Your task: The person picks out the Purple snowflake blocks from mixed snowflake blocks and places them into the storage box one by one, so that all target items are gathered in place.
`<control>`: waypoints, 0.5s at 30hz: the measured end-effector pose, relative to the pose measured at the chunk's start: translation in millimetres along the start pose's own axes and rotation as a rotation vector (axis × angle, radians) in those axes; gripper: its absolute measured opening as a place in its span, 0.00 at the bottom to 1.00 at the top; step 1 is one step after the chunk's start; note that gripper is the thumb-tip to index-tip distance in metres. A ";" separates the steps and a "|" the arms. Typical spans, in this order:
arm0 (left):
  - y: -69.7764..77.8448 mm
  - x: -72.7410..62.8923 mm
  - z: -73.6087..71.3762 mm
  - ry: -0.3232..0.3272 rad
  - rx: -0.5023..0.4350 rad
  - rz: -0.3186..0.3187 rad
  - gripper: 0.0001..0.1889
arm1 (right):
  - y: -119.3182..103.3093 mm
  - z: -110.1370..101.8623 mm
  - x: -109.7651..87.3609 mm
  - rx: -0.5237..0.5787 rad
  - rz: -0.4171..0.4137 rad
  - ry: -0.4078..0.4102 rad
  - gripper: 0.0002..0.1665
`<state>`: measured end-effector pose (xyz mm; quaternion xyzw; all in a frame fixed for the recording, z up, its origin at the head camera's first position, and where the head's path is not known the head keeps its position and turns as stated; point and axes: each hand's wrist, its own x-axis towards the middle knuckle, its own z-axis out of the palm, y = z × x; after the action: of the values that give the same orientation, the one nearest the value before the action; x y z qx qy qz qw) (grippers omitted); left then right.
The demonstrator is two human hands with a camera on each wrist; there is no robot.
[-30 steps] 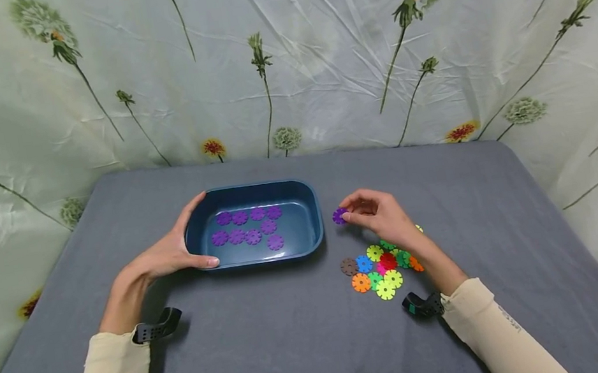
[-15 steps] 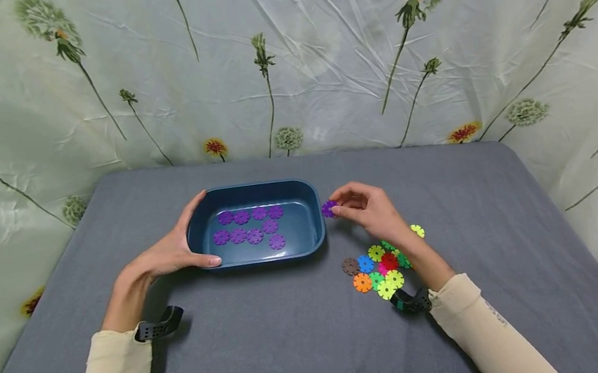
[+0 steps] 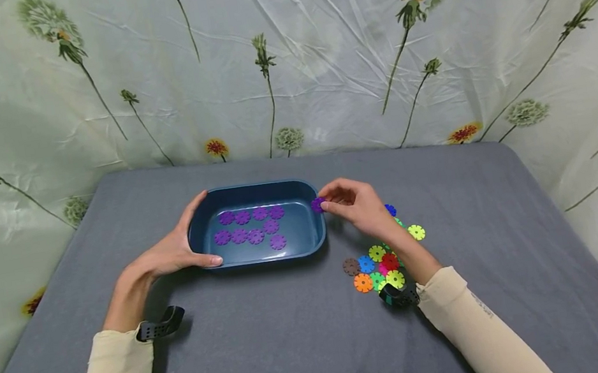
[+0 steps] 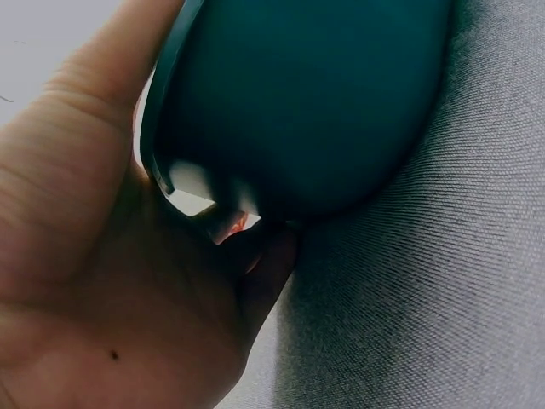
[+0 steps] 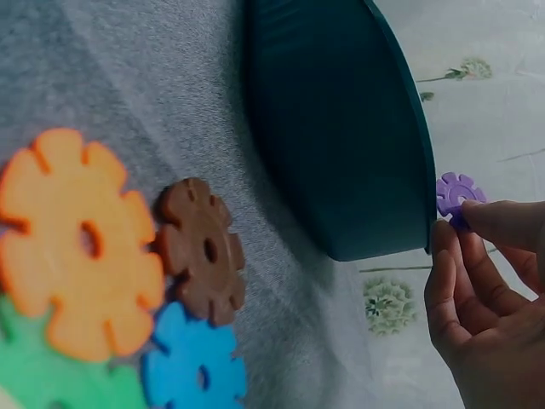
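Note:
A dark blue rectangular tub (image 3: 260, 260) stands on the cloth, with several purple notched discs (image 3: 255, 237) lying flat inside. My left hand (image 3: 172, 250) grips the tub's left end, thumb along the near side and fingers round the far corner. In the left wrist view, the palm (image 4: 102, 281) faces the tub's end wall (image 4: 298, 102). Thumb and fingers of my right hand (image 3: 360, 206) pinch one more purple disc (image 3: 317, 205) at the tub's right rim. The right wrist view has that purple disc (image 5: 458, 194) just above the rim, held at its edge.
Right of the tub lies a loose pile of notched discs, among them an orange disc (image 3: 363, 282), a brown disc (image 3: 351, 267) and a blue disc (image 3: 366, 263). My right forearm hides part of it. A grey cloth (image 3: 276, 344) covers the table; a flowered curtain (image 3: 321, 99) hangs behind.
My right hand has moved left with the purple disc, from beside the tub to its right rim. A dark blue disc has come into sight behind the right wrist. The left hand keeps its grip.

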<state>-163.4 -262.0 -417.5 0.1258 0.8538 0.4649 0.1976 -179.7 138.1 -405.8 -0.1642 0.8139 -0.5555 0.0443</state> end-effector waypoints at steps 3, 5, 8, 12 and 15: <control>-0.6 0.0 0.9 0.001 -0.006 -0.001 0.71 | -2.0 2.0 4.1 -0.031 -0.009 -0.003 0.09; -0.8 0.0 1.1 0.001 -0.010 -0.001 0.71 | -3.3 3.0 6.8 -0.052 -0.013 0.000 0.09; -0.7 -0.1 1.5 0.002 -0.016 0.001 0.71 | -4.6 4.4 10.0 -0.068 -0.018 0.008 0.09; -0.8 -0.4 1.7 0.003 -0.023 -0.003 0.71 | -8.0 6.3 13.1 -0.068 -0.024 0.011 0.09; -0.8 -0.7 0.9 0.004 -0.032 -0.004 0.71 | -11.5 8.6 16.4 -0.065 -0.029 0.008 0.09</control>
<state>-162.4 -262.1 -418.5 0.1201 0.8468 0.4786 0.1986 -190.4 121.5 -396.7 -0.1751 0.8293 -0.5299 0.0279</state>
